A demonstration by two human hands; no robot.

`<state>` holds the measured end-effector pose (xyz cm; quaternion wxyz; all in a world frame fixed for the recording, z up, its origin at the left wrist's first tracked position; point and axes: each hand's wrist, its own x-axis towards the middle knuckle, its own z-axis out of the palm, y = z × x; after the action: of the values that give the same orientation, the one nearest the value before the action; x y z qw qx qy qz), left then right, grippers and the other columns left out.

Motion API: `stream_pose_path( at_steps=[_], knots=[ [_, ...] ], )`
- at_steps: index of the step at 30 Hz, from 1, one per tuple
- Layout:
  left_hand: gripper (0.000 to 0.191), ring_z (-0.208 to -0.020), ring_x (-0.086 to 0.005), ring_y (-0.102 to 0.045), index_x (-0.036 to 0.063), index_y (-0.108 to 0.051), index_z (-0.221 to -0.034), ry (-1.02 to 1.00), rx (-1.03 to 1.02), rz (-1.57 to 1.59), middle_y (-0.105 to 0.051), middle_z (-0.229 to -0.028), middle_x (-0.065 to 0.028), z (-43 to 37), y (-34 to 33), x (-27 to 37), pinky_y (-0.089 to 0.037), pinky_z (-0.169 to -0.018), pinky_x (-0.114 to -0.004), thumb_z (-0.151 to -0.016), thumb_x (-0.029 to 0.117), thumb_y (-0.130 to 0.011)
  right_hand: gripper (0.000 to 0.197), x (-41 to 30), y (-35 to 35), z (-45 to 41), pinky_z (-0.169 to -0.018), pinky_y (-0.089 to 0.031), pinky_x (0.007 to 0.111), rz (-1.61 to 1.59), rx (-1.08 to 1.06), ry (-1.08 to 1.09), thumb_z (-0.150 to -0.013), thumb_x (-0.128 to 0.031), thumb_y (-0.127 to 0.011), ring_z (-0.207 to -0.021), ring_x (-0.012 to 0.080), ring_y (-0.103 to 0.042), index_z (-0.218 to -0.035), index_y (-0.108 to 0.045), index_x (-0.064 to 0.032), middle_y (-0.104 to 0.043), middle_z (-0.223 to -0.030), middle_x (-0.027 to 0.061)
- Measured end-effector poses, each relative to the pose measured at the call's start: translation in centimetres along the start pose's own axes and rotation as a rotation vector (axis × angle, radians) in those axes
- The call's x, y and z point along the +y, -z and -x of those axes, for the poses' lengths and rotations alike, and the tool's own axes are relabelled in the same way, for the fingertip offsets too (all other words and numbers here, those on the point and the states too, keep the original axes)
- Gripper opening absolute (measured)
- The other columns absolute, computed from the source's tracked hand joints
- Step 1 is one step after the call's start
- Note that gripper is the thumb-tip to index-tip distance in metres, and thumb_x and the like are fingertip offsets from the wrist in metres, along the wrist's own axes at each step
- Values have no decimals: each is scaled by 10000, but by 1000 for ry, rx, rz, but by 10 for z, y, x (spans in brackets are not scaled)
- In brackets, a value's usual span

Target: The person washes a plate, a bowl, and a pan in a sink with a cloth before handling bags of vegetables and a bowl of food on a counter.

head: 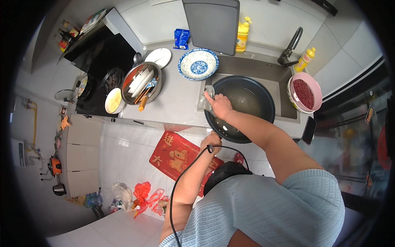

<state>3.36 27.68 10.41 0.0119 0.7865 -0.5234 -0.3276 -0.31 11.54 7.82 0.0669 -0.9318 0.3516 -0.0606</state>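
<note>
A large dark pan (265, 95) with cloudy water in it rests at the left part of the sink, tilted toward me. My left hand (212, 142) grips its near rim; the fingertips are partly hidden. My right hand (221, 105) is at the pan's left inner wall, index finger stretched out. Under that hand is a crumpled, see-through grey cloth or plastic piece (209, 92), pressed against the rim and hanging over the counter side. A blue-and-white patterned bowl (198, 64) sits just beyond, on the counter.
Left on the counter stands a steel pot (158, 89) of dishes and utensils, beside a bowl of yellow food (113, 101). A black faucet (287, 55) rises behind the steel sink (284, 83). A pink strainer (315, 92) holds dark red grains. A phone (309, 130) overhangs the right edge.
</note>
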Motion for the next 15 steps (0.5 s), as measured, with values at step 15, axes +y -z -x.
stream_pose_path(
  at_steps=[15],
  knots=[
    [314, -806, -397, -598, -105, -463, -970, -21, 104, 11, -603, -811, -273, -3, -20, -10, -481, -705, -464, -819, 166, -412, 624, 108, 1, 19, -885, -349, 416, 197, -170, -532, -872, -219, -399, -1025, 236, -512, -1417, -119, -105, -544, -1148, 114]
  ],
)
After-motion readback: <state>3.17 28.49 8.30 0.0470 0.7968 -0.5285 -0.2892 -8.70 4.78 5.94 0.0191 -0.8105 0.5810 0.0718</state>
